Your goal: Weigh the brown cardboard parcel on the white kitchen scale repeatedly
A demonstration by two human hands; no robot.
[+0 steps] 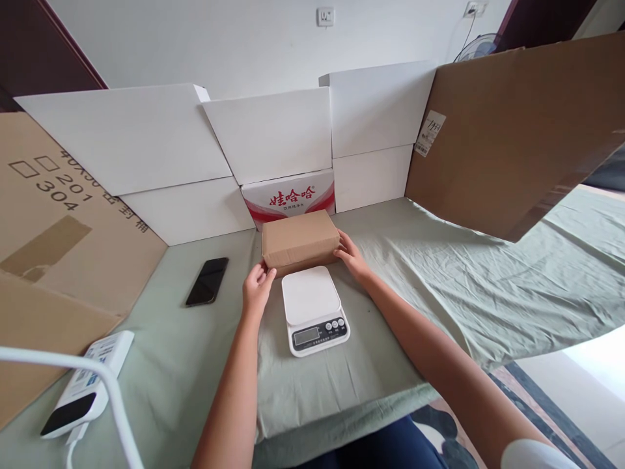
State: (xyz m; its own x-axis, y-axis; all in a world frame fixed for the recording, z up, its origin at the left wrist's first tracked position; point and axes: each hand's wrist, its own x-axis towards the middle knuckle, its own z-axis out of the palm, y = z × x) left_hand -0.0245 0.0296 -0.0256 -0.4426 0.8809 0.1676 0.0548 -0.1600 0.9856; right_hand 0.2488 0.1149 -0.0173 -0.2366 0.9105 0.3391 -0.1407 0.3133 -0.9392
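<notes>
A small brown cardboard box (303, 242) lies between my hands, just behind the scale. My left hand (258, 285) grips its left front corner, thumb in front and the other fingers partly hidden at the side. On the opposite end, my right hand (352, 254) is closed around the right side of the same box. A white kitchen scale (311, 299) sits on the cloth nearer to me, its platform bare and its display blank. Whether the box rests on the cloth or is slightly raised, I cannot tell.
White boxes (273, 133) and a red-and-white printed carton (289, 194) form a wall behind. Large cardboard panels stand at left (63, 215) and right (508, 130). A black phone (208, 281) and a white power strip (90, 384) lie on the green cloth (390, 352); a white cable loops at lower left.
</notes>
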